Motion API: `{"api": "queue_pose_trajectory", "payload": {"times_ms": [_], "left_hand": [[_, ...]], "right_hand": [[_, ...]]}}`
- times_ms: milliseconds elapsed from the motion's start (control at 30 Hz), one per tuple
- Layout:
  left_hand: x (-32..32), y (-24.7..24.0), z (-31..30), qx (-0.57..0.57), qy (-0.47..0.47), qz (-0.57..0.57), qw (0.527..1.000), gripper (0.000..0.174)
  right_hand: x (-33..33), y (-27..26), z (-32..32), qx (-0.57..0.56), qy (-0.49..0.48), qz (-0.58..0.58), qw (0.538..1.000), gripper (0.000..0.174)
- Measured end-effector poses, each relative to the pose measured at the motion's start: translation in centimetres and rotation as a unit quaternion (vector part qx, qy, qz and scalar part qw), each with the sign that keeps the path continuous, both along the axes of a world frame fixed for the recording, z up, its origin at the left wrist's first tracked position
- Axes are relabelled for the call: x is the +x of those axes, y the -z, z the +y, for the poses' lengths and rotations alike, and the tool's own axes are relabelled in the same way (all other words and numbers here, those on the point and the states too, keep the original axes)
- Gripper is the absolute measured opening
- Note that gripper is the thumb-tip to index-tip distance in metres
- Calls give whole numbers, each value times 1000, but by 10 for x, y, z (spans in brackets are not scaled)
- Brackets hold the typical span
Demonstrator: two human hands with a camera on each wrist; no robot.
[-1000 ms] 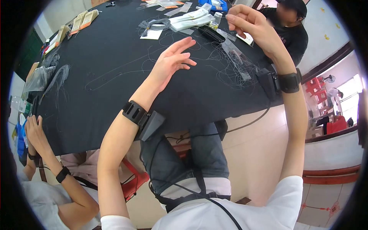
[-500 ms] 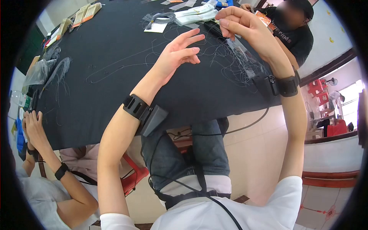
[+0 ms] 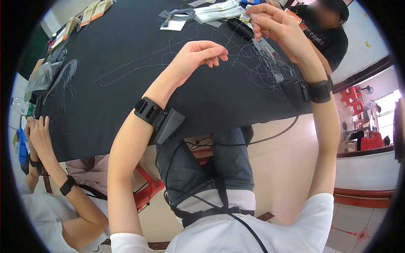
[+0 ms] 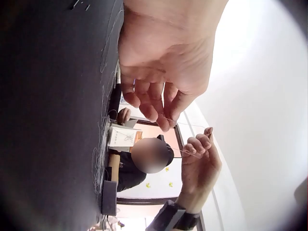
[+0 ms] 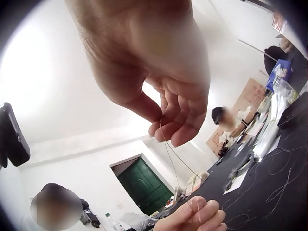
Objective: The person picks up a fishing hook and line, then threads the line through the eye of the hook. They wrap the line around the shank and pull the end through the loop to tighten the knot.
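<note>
Above the black table, my left hand (image 3: 196,61) pinches a thin clear strand (image 4: 190,124) between thumb and fingertips; the left wrist view shows the strand running across to the other hand. Higher and to the right, my right hand (image 3: 282,31) pinches the strand between thumb and forefinger. In the right wrist view two lengths of thread (image 5: 174,156) hang from the right fingertips (image 5: 161,134) toward the left hand (image 5: 195,216). A tangle of similar strands (image 3: 263,63) lies on the table below and between the hands.
A coil of grey wire (image 3: 179,16) lies on white paper beside white plastic packs (image 3: 217,12). Long loose strands (image 3: 130,69) cross the black tablecloth (image 3: 126,109). Plastic bags (image 3: 44,78) lie at the left edge. One person sits at far right, another works at left.
The left hand's fingers, spread earlier, have closed together at the tips around the strand. The right hand first moved left, then slightly back right. The person at far right has come further into view.
</note>
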State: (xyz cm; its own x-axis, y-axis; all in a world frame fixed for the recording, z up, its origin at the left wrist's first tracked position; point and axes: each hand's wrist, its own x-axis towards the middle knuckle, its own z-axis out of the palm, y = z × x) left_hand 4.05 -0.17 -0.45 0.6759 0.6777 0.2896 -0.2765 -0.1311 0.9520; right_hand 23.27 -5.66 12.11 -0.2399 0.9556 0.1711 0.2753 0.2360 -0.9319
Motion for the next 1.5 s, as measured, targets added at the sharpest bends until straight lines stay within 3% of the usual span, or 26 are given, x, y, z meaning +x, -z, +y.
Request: {"api": "queue_pose_trajectory", "payload": {"times_ms": [267,367,467,967,1133,1233,1333,1500], "left_hand": [[1,-3,-3,-22,21,7,1000,29],[1,-1,-3,-25,29,0,999,29],[1,-1,-3,-20,31,-4,999,28],[0,3,0,0,25,10,1000,27],[2,3,-3,6,-1,34,999,34],[4,-1,-7,-13,68,49,996,42],[8,-8,-21,-85,108,-21,990,51],[8,-5,-7,-158,63,-165,971,28]], "right_hand": [[9,4,0,-6,57,42,998,17],[28,13,5,45,41,-39,997,30],[38,15,7,49,63,-49,996,31],[73,20,1,41,104,63,992,34],[61,21,-7,23,96,11,995,35],[38,28,-11,32,53,-45,997,31],[3,34,-18,36,25,-105,993,35],[-26,43,-17,27,-10,-142,989,26]]}}
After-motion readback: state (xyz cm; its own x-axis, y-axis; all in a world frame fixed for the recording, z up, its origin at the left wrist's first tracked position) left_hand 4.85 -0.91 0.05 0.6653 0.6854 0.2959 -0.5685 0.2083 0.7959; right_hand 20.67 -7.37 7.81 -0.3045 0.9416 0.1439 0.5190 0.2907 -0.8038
